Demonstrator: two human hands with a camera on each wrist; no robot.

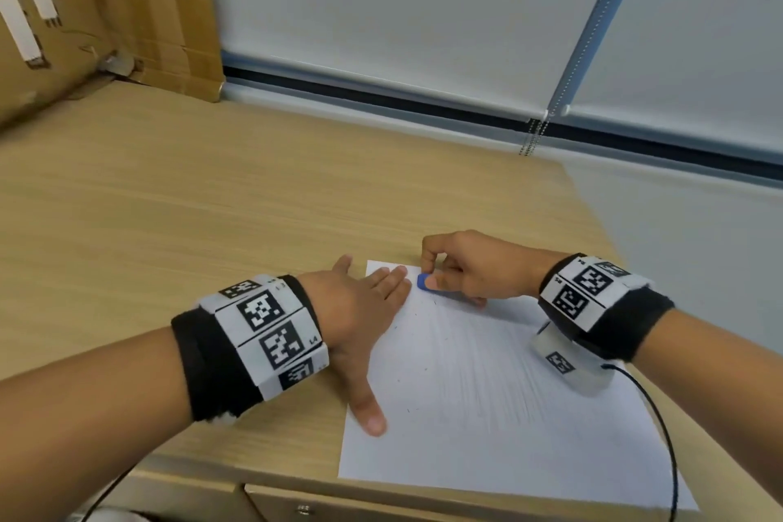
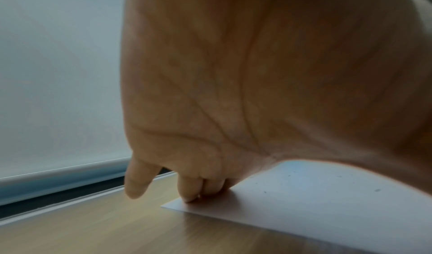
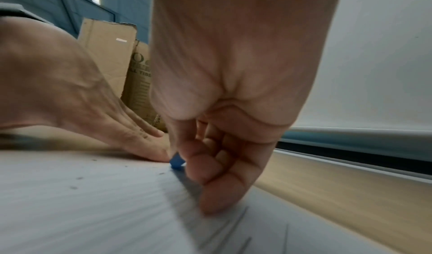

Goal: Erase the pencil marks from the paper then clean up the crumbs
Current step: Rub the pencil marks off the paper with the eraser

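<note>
Hard to read: faint pencil marks point(image 1: 487, 360) show only as pale grey streaks across the middle of the paper point(image 1: 487, 428); in the right wrist view they smear into blur. Eraser point(image 1: 425, 281) mostly hidden by fingers, only a blue corner visible. Left wrist view is filled by the palm; the eraser is not seen there.

Paper lies flat on the wooden table point(image 1: 212, 203), near its front right edge. Small dark crumbs point(image 1: 409, 410) scattered on the sheet, mostly toward its left side.

Left hand point(image 1: 360, 309): spread flat, fingers straight, fingertips pressing the paper's far left corner, thumb stretched along the sheet's left edge. Holds nothing.

Right hand point(image 1: 470, 267): fingers curled, thumb and index finger pinching the eraser, which touches the paper close to the far edge, just beside the left fingertips.

Cardboard boxes point(image 1: 106, 4) stand at the table's far left. Marker-tagged wristbands point(image 1: 271, 335) on both wrists; a black cable point(image 1: 661, 428) trails from the right one across the paper.
</note>
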